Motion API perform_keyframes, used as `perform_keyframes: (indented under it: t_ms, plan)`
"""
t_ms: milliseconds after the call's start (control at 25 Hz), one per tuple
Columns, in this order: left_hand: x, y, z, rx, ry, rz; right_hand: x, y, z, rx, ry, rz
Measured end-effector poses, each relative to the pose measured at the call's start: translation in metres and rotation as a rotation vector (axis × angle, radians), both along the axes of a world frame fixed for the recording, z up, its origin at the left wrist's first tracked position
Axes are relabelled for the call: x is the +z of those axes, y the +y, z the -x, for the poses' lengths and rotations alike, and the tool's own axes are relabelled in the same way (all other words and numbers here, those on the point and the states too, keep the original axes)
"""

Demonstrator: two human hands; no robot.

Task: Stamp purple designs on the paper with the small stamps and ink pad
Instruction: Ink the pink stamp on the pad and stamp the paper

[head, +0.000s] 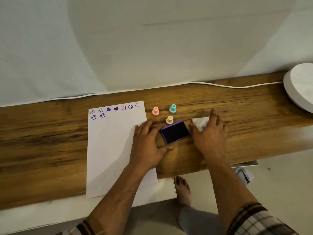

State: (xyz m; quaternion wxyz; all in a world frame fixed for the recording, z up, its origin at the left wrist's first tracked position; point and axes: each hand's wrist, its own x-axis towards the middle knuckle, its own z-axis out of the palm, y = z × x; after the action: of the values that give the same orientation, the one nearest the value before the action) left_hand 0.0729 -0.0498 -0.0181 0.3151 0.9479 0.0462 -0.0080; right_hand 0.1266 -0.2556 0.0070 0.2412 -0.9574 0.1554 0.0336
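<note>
The wooden counter [237, 106] carried a white sheet of paper [111, 150], its near edge overhanging the front of the counter. Along the far edge of the sheet ran a row of purple prints [115, 109]: smiley faces with two hearts among them, and two more smileys in a second row at the left.

The open purple ink pad [175, 132] lay just right of the paper, between both hands. The left hand [147, 146] was flat and open, palm down, fingers spread; it rested partly on the right margin of the paper, with the thumb at the near corner of the pad. The right hand [209, 134] was likewise open and empty, palm down, just beside the pad's right side, partly covering a white item with purple marks [200, 122]; what it was could not be told.

Three small stamps stood upright beyond the pad: pink stamp [155, 111], teal stamp [173, 109], and yellow stamp [169, 119], the last touching or nearly touching the pad's far edge.

A white cable [237, 86] ran along the counter's back edge toward a round white object [301, 85] at far right.
</note>
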Motion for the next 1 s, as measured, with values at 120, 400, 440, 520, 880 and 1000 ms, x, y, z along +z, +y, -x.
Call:
perform_keyframes:
  t_ms: [120, 400, 440, 520, 880, 1000]
  plan:
    - [0.005, 0.01, -0.003, -0.014, 0.016, 0.039, -0.001, 0.002, -0.001, 0.005, -0.014, 0.007]
    - [0.017, 0.022, -0.016, 0.049, -0.017, 0.002, 0.015, 0.031, 0.005, 0.2, -0.168, -0.062]
    - [0.017, 0.023, -0.019, 0.015, 0.0, -0.031, 0.017, 0.035, 0.006, 0.236, -0.177, -0.074]
    - [0.016, 0.023, -0.024, -0.045, 0.019, -0.065, 0.021, 0.04, 0.008, 0.272, -0.169, -0.104]
    - [0.008, 0.023, -0.045, 0.018, -0.067, -0.032, 0.029, 0.044, 0.01, 0.268, -0.154, -0.195]
    - [0.013, 0.02, -0.043, 0.222, -0.152, 0.137, 0.03, 0.048, 0.011, 0.232, -0.209, -0.242]
